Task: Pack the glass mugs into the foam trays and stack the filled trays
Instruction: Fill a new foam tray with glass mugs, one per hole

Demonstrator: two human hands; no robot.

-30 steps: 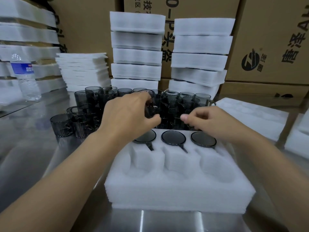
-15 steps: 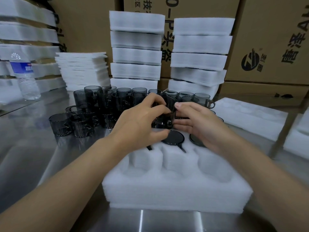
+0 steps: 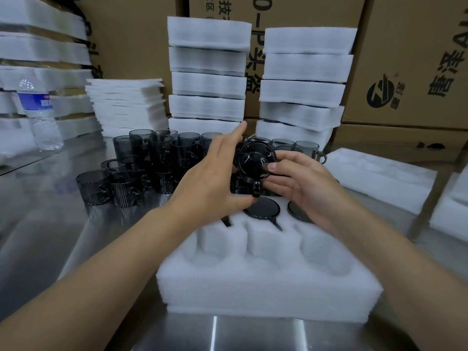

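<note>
Both hands hold one dark glass mug [image 3: 255, 162] in the air above the far row of the foam tray [image 3: 268, 287], between the tray and the cluster of loose mugs [image 3: 162, 158] standing on the steel table [image 3: 50, 224]. The right hand [image 3: 301, 183] clamps it, thumb pressed on its round face and fingers behind, while the left hand [image 3: 212, 183] cups the other side with its forefinger lifted clear. The mug is tipped on its side, handle pointing down (probably so it can be turned over, as the packed mugs [image 3: 262, 210] in the far row sit base up). The three near pockets lie empty, so this tray looks about half filled.
</note>
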